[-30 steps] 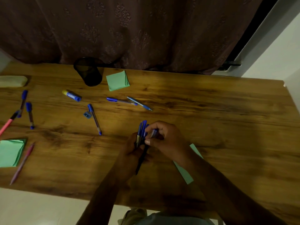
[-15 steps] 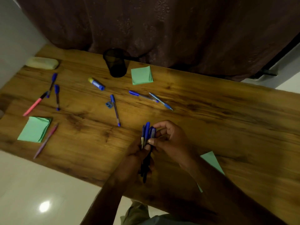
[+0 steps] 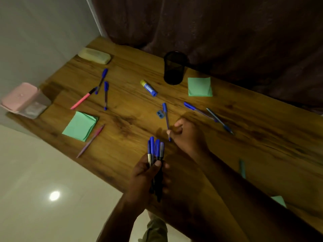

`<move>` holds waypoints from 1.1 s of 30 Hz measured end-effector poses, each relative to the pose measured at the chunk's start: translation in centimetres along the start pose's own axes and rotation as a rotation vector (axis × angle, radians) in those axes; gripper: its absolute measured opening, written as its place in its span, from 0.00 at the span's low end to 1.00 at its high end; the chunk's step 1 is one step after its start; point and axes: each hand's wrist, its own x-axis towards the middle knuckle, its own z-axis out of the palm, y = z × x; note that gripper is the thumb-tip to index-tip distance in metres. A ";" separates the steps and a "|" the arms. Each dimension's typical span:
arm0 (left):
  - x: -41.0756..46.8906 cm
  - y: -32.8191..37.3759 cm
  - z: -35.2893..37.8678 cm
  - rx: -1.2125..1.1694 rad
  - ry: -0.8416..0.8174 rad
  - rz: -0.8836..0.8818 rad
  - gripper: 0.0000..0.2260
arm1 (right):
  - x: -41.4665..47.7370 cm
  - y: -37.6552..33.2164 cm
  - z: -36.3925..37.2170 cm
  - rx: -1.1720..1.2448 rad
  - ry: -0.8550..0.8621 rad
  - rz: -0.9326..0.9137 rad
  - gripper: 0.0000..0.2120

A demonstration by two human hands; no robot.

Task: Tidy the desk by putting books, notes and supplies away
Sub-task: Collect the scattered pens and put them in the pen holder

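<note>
Several blue-capped pens (image 3: 154,149) stand bunched in the left hand (image 3: 145,177), which grips them over the tabletop's (image 3: 262,145) front edge. Bare wood lies open to the right of both hands. The right hand (image 3: 187,137) pinches the near end of a blue pen (image 3: 165,114) lying mid-tabletop, just beside a small blue sharpener (image 3: 160,114). A black mesh cup (image 3: 174,68) stands near the back edge, with green notes (image 3: 199,87) beside it.

Sharpener (image 3: 160,114) crowds the pen (image 3: 166,117); bare desk (image 3: 136,109) surrounds both.
</note>
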 end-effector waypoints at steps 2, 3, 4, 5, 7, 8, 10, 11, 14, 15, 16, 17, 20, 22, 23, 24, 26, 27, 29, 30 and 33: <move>0.3 0.3 -0.9 -0.026 0.003 -0.022 0.13 | 0.8 -0.5 1.1 -0.097 0.046 0.029 0.16; 0.5 0.5 -1.4 -0.037 0.000 -0.030 0.14 | 0.9 -0.8 1.4 -0.133 0.070 0.037 0.14; 0.6 0.8 -1.8 -0.042 -0.005 -0.040 0.14 | 1.1 -1.1 1.5 -0.161 0.083 0.044 0.11; 0.8 1.1 -2.3 -0.040 -0.013 -0.050 0.14 | 1.1 -1.5 1.5 -0.178 0.084 0.057 0.09; 1.3 1.7 -3.0 -0.036 -0.031 -0.071 0.14 | 0.9 -2.2 1.1 -0.183 0.073 0.098 0.08; 1.6 1.9 -3.3 -0.034 -0.040 -0.075 0.14 | 0.8 -2.4 0.8 -0.163 0.066 0.124 0.06; 2.3 2.3 -3.8 -0.016 -0.053 -0.059 0.16 | -0.1 -2.6 0.0 -0.045 0.034 0.155 0.04; 2.7 2.4 -3.9 -0.013 -0.049 -0.054 0.16 | -0.9 -2.6 -0.4 0.038 0.015 0.168 0.05; 3.9 3.3 -3.6 -0.018 -0.032 -0.045 0.16 | -3.9 -2.9 -2.1 0.296 -0.057 0.209 0.05; 4.4 3.6 -3.2 -0.019 -0.033 -0.050 0.15 | -4.9 -2.8 -2.5 0.327 -0.090 0.201 0.05; 4.8 3.9 -2.8 -0.021 -0.037 -0.057 0.14 | -5.8 -2.8 -2.8 0.339 -0.121 0.187 0.05; 5.1 4.0 -2.2 -0.019 -0.043 -0.065 0.13 | -6.6 -2.7 -3.1 0.335 -0.148 0.174 0.06; 5.8 4.0 0.1 0.043 -0.037 -0.023 0.13 | -8.3 -1.8 -3.1 0.293 -0.224 0.151 0.06; 6.1 3.7 1.6 0.149 -0.041 0.061 0.12 | -8.7 -1.0 -3.0 0.257 -0.257 0.124 0.06; 6.2 3.4 2.4 0.188 -0.047 0.095 0.10 | -8.7 -0.5 -3.2 0.265 -0.257 0.111 0.06; 6.2 3.3 3.2 0.207 -0.052 0.113 0.09 | -8.6 -0.1 -3.6 0.286 -0.253 0.093 0.06; 5.9 3.2 4.5 0.192 -0.067 0.118 0.08 | -8.0 0.4 -4.5 0.340 -0.253 0.073 0.03; 5.7 3.3 5.1 0.175 -0.075 0.127 0.08 | -7.7 0.5 -5.0 0.365 -0.256 0.065 0.01; 5.3 3.8 6.3 0.160 -0.073 0.171 0.09 | -6.9 0.5 -6.1 0.371 -0.262 0.017 0.02; 5.3 4.1 6.7 0.160 -0.070 0.194 0.10 | -6.5 0.4 -6.6 0.370 -0.261 -0.019 0.04; 5.9 5.6 7.5 0.166 -0.109 0.256 0.11 | -4.9 -0.5 -7.7 0.419 -0.247 -0.094 0.06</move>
